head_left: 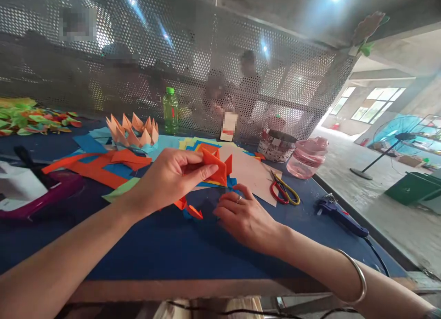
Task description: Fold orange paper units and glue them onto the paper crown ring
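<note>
My left hand (pixel 181 172) is closed, pinching a folded orange paper piece (pixel 219 173) between thumb and fingers above the table. Pointed flaps stand up along its right side. My right hand (pixel 246 215) is lower and to the right, with loosely bent fingers, the index apart from the others, and nothing visible in them; its thumb is hidden. A small blue folded paper (pixel 231 183) shows just beyond its index finger. Below my left hand are small folded orange pieces (pixel 195 212) with a bit of blue; whether they join the held piece I cannot tell.
Flat orange sheets (pixel 99 169) and a peach paper ring of points (pixel 132 131) lie left. Scissors (pixel 285 189), a glue gun (pixel 342 216) and a pink jar (pixel 308 158) are right. Behind stand a green bottle (pixel 171 111) and perforated screen (pixel 193 48), with people beyond.
</note>
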`<state>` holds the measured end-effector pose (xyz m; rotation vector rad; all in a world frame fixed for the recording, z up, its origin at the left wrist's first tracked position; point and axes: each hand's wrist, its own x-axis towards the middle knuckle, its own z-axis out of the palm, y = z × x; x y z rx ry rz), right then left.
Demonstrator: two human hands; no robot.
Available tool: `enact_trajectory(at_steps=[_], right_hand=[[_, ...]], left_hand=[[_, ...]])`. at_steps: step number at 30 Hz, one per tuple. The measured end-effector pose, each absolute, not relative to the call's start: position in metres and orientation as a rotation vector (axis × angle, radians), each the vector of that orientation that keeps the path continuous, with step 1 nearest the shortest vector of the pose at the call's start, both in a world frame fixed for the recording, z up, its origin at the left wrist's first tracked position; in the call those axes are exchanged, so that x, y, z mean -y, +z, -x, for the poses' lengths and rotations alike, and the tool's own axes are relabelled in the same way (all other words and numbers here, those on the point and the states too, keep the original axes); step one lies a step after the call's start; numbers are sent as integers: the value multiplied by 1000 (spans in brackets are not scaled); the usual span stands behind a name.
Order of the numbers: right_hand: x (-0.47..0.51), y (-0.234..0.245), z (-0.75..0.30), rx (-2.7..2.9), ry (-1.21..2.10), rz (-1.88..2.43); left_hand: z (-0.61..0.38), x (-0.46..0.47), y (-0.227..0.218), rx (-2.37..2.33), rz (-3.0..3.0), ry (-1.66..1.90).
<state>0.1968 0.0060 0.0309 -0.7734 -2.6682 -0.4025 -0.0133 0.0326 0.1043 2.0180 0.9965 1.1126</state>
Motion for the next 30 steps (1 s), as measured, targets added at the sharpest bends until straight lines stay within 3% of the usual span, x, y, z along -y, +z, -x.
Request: enact_trajectory(at_steps=[5, 15, 30], right_hand=[[-5, 18, -208, 2475, -123, 817], [12, 19, -218, 2431, -408, 578], [19, 17, -223, 2380, -180, 705]], left_hand=[[7, -37, 108, -1112, -2258, 927], [-20, -35, 98, -1256, -2372, 422], [-15, -34, 84, -1069, -2332, 406]])
